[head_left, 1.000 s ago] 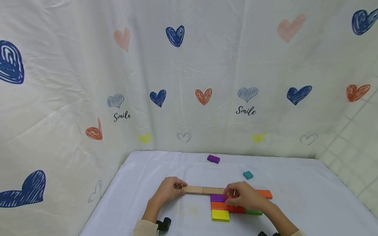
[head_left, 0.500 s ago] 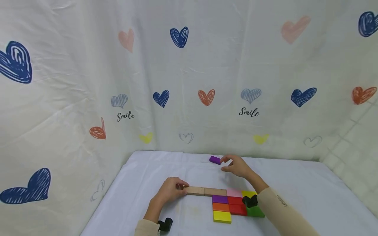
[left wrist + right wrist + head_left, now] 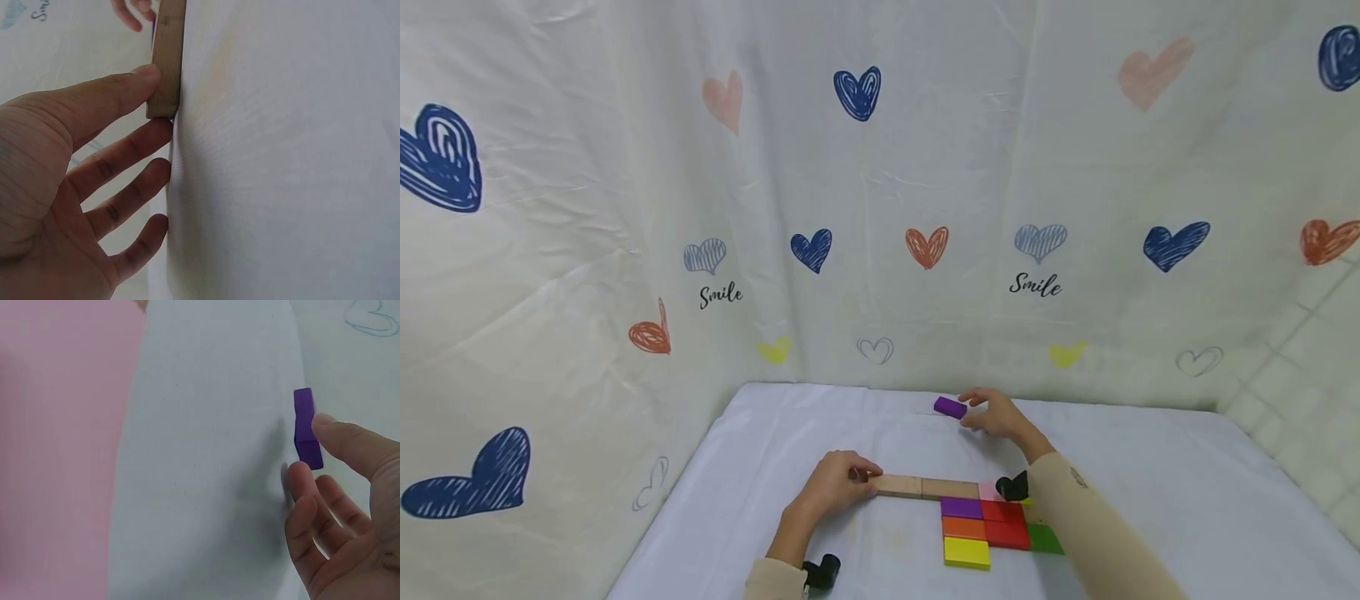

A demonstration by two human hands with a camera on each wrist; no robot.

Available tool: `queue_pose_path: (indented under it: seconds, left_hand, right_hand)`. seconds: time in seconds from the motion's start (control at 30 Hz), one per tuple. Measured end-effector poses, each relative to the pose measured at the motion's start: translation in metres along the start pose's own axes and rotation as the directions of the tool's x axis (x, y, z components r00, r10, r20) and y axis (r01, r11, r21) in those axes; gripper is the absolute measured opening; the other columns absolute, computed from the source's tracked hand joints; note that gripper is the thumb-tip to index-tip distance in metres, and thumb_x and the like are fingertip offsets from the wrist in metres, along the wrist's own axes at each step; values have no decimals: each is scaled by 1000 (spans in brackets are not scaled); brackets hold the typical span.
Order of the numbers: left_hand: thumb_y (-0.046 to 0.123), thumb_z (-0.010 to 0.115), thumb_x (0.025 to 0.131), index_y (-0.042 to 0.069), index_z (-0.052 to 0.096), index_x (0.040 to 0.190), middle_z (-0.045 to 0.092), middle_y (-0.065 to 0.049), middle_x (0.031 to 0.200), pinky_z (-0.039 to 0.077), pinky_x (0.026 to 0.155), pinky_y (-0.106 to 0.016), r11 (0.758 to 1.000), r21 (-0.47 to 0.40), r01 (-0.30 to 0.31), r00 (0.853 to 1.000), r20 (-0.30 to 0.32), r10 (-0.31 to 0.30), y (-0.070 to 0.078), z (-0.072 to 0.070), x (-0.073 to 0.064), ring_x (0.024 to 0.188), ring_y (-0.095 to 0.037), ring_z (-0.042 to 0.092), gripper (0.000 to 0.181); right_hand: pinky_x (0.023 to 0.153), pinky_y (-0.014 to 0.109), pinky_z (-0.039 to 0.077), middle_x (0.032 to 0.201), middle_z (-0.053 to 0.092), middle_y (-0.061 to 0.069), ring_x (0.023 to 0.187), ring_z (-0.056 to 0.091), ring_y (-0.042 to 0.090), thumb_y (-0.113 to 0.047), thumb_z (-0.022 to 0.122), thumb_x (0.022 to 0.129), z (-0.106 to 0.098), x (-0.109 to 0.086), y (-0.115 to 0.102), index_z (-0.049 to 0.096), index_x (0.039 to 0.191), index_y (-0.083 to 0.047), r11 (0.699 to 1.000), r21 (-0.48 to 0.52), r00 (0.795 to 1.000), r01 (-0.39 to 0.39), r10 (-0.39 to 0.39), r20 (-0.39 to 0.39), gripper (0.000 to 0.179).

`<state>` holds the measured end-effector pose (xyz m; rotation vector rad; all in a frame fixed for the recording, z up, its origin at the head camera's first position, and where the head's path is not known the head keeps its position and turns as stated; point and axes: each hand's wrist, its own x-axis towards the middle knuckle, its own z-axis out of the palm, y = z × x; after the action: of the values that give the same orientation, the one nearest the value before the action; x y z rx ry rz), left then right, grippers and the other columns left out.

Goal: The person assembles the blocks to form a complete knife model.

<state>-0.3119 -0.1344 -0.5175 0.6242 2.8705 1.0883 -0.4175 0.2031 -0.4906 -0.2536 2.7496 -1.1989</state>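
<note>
My left hand (image 3: 837, 483) holds the near end of a plain wooden block (image 3: 165, 62), thumb on its face and index fingertip at its end; the other fingers are loose. This block is first in a row of two, the second wooden block (image 3: 950, 490) touching its right end. At the table's far edge, my right hand (image 3: 997, 414) reaches a purple block (image 3: 951, 407). Its thumb (image 3: 328, 425) overlaps the block in the right wrist view, and the index fingertip is by the lower end. I see no firm grip on it.
A flat group of blocks adjoins the row: purple (image 3: 961, 507), orange (image 3: 964, 527), yellow (image 3: 967, 552), red (image 3: 1003, 533), green (image 3: 1045, 538) and pink (image 3: 988, 490). My right sleeve (image 3: 1090, 533) covers its right side. A heart-printed curtain (image 3: 880, 192) hangs behind the white-covered table (image 3: 805, 417).
My right hand has left the coloured group and reached the purple block at the back. The teal block seen earlier is out of sight. My left hand stays at the wooden block.
</note>
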Motion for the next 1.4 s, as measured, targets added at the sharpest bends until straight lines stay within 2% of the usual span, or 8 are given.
queue_pose_path:
  seconds: [0.17,0.37,0.63,0.73,0.97,1.13,1.3,1.4]
  left_hand:
    - [17,84,84,21,82,104,69,10,86,46,73,-25,1000,-7,4,1000,6,-4,2,2,0,81,-9,58,21]
    - [18,84,84,22,82,104,68,12,85,46,73,-25,1000,-16,17,1000,15,-17,4,2,0,81,-8,58,21]
    - [16,84,83,19,82,104,71,4,88,45,72,-25,999,-32,-3,1000,10,3,6,4,-1,82,-14,60,22]
    - [16,84,83,19,82,105,71,3,88,45,72,-25,1000,-27,-4,1000,12,4,6,5,-1,82,-15,60,22]
    - [18,84,84,22,82,104,69,11,86,46,73,-25,1000,0,2,1000,6,-2,5,3,-1,82,-10,59,21]
    - [18,84,84,20,82,105,70,9,87,46,73,-26,1000,-1,-13,1000,-2,13,3,1,-2,82,-11,59,21]
    - [18,84,84,21,82,105,70,7,88,46,73,-25,1000,0,-9,1000,-2,9,1,0,-1,83,-12,60,21]
    - [18,84,84,21,82,105,69,8,87,46,73,-25,1000,3,-9,1000,0,9,1,0,-2,83,-13,60,21]
  right_hand:
    - [73,33,55,133,60,25,86,69,22,-12,76,91,4,6,2,65,128,-8,1000,1,1000,1,-1,8,39]
    - [71,31,54,125,64,23,84,65,22,-9,76,90,8,12,5,66,127,-8,999,7,999,-32,32,-6,39]
    - [66,30,51,112,66,20,82,61,23,-6,77,87,9,15,7,68,123,-6,1000,-19,999,-20,19,-34,37]
    - [65,30,53,113,66,20,80,61,22,-5,76,87,5,12,6,69,124,-6,999,-32,1000,-18,17,-21,37]
    - [67,31,56,120,64,19,77,63,22,-2,72,90,-4,-1,0,69,125,-8,1000,-1,1000,-6,6,26,36]
    - [70,33,59,121,62,16,81,65,22,-3,72,91,-9,-9,-7,69,128,-10,1000,30,999,-4,2,49,37]
    - [68,34,60,118,61,18,84,67,25,-3,73,92,-15,-19,-14,68,128,-8,997,55,995,57,-61,79,37]
    - [67,36,61,117,60,19,87,69,31,-3,73,92,-21,-27,-17,68,127,-6,993,77,990,92,-99,100,36]
